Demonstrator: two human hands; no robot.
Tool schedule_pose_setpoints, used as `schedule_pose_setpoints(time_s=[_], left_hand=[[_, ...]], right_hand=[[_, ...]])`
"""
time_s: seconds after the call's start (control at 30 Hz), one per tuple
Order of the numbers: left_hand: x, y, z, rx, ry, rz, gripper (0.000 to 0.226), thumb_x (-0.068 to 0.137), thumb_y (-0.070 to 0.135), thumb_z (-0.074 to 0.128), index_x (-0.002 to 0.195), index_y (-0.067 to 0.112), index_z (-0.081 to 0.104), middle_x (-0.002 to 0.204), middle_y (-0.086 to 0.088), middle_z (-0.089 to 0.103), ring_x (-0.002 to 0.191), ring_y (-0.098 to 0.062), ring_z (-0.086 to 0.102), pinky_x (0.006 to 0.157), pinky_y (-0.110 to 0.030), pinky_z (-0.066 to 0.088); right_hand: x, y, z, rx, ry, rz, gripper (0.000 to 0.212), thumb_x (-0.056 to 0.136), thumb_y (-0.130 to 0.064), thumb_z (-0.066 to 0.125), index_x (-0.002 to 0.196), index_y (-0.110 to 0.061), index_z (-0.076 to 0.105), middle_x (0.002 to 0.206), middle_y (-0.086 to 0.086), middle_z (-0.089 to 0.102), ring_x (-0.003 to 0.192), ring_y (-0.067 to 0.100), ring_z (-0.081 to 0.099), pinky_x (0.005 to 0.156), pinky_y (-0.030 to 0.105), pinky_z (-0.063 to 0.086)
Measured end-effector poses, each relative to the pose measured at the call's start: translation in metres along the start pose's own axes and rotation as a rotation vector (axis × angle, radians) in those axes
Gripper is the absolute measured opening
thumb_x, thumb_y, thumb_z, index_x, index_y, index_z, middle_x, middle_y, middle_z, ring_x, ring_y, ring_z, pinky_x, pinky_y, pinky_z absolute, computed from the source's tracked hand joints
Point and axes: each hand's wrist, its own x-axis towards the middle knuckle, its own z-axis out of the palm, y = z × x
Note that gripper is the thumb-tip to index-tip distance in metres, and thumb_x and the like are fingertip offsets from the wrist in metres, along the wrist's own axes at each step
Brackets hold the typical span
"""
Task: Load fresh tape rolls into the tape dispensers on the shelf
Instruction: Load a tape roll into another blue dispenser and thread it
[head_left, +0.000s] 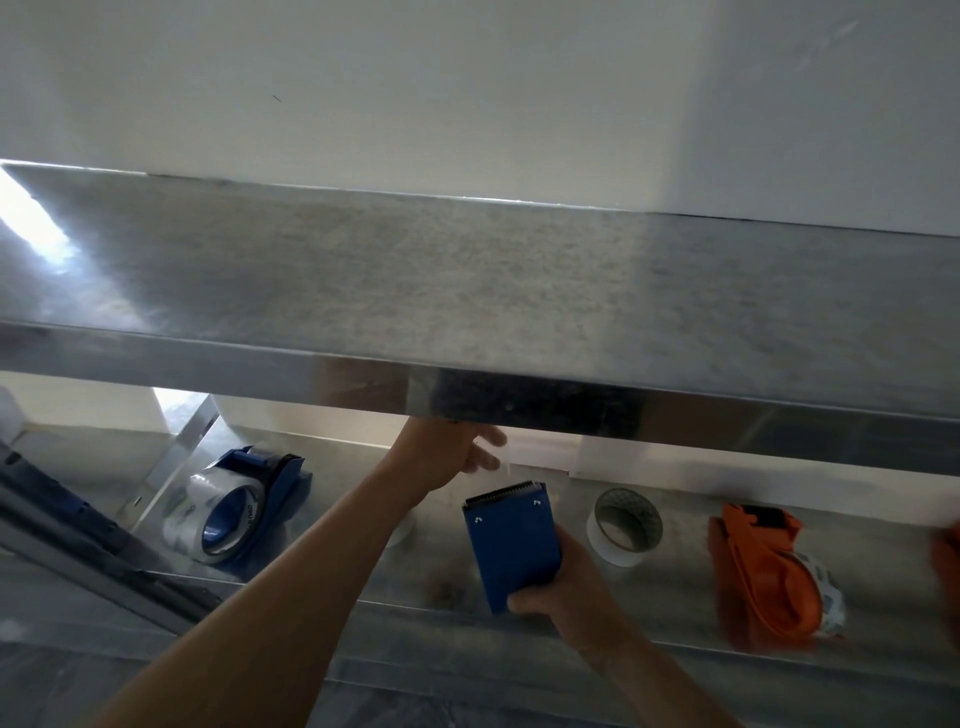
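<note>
Blue plastic marks the tape dispenser (511, 551) in the head view, gripped at its lower end by the right hand (553, 597) with the toothed blade up, just above the lower shelf (649, 613). The left hand (452, 452) is raised beyond the blade, blurred and half hidden under the upper shelf (467, 291) — whether tape is pinched cannot be told. Any tape end drawn out is best kept flat and centred over the teeth, with the body held steady. 1 white roll (623, 525) lies just right — still to be loaded, it is judged.
</note>
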Motion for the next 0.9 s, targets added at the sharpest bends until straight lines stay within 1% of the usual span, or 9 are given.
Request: schedule_pose_setpoints(time_s=[0.17,0.27,0.33,0.47,0.6,0.67,0.73,0.8,0.9], left_hand=[[-0.0055,0.0069,0.004,0.009,-0.045,0.037,0.017,0.096,0.008,0.049,0.104,0.004,0.064,0.097,-0.01,0.073,0.069,-0.02,0.07,0.071,-0.03,0.053],[-0.0045,0.0057,0.0008,-0.04,-0.033,0.008,0.02,0.096,0.004,0.046,0.108,0.002,0.062,0.096,-0.015,0.072,0.069,-0.023,0.067,0.063,-0.029,0.047],[-0.0013,0.0041,-0.0005,-0.043,-0.032,-0.015,0.02,0.097,0.004,0.045,0.108,0.003,0.062,0.094,-0.015,0.071,0.069,-0.023,0.067,0.062,-0.028,0.046],[0.0019,0.004,0.0016,-0.057,-0.014,-0.041,0.019,0.097,0.007,0.046,0.106,0.007,0.063,0.093,-0.011,0.073,0.068,-0.022,0.068,0.065,-0.03,0.048],[0.0004,0.0086,0.0054,-0.037,-0.036,-0.021,0.019,0.096,0.011,0.049,0.107,0.007,0.064,0.095,-0.009,0.074,0.074,-0.023,0.069,0.071,-0.033,0.05],[0.0006,0.0089,0.0061,-0.021,-0.041,-0.02,0.018,0.097,0.013,0.05,0.106,0.009,0.064,0.093,-0.005,0.074,0.075,-0.022,0.07,0.071,-0.033,0.05],[0.0018,0.0091,0.0063,-0.005,-0.033,-0.028,0.017,0.097,0.014,0.049,0.103,0.013,0.064,0.092,-0.004,0.074,0.074,-0.022,0.069,0.069,-0.032,0.049],[0.0027,0.0095,0.0063,-0.013,-0.029,-0.035,0.018,0.095,0.009,0.047,0.096,0.015,0.064,0.09,-0.005,0.072,0.071,-0.022,0.067,0.064,-0.03,0.047],[0.0009,0.0119,0.0064,-0.032,-0.039,-0.032,0.02,0.093,0.002,0.048,0.092,0.013,0.064,0.089,-0.008,0.07,0.066,-0.02,0.065,0.059,-0.026,0.045]], right_hand=[[0.0001,-0.006,0.002,0.072,0.006,0.004,0.062,0.058,-0.015,0.081,0.117,-0.016,0.061,0.102,0.001,0.075,0.096,0.016,0.07,0.078,0.028,0.053],[-0.0011,-0.0062,0.0027,0.084,0.002,0.002,0.066,0.055,-0.022,0.084,0.117,-0.016,0.062,0.103,0.002,0.075,0.096,0.018,0.07,0.079,0.03,0.053],[-0.0022,-0.0073,0.0034,0.087,-0.009,0.004,0.069,0.053,-0.025,0.084,0.117,-0.017,0.062,0.103,0.001,0.075,0.097,0.017,0.07,0.081,0.031,0.053],[-0.0031,-0.0095,0.0065,0.085,-0.007,0.005,0.062,0.058,-0.02,0.082,0.117,-0.018,0.062,0.102,-0.001,0.075,0.094,0.014,0.07,0.077,0.025,0.052],[-0.0027,-0.0108,0.0053,0.085,0.018,0.004,0.056,0.063,-0.018,0.082,0.115,-0.018,0.062,0.1,-0.003,0.075,0.091,0.011,0.07,0.073,0.02,0.052],[-0.0028,-0.0105,0.0046,0.079,0.019,0.002,0.053,0.066,-0.016,0.083,0.115,-0.019,0.062,0.1,-0.003,0.075,0.091,0.01,0.07,0.074,0.021,0.051],[-0.0037,-0.01,0.0047,0.073,0.018,-0.001,0.056,0.063,-0.02,0.082,0.115,-0.019,0.062,0.101,-0.003,0.075,0.093,0.011,0.07,0.077,0.024,0.051],[-0.0041,-0.0071,0.004,0.061,0.024,-0.007,0.058,0.061,-0.021,0.081,0.115,-0.018,0.062,0.102,-0.001,0.075,0.094,0.014,0.071,0.079,0.027,0.052],[-0.0047,-0.004,0.0023,0.044,0.037,-0.013,0.058,0.061,-0.021,0.082,0.115,-0.019,0.062,0.102,-0.001,0.075,0.095,0.015,0.071,0.08,0.028,0.053]])
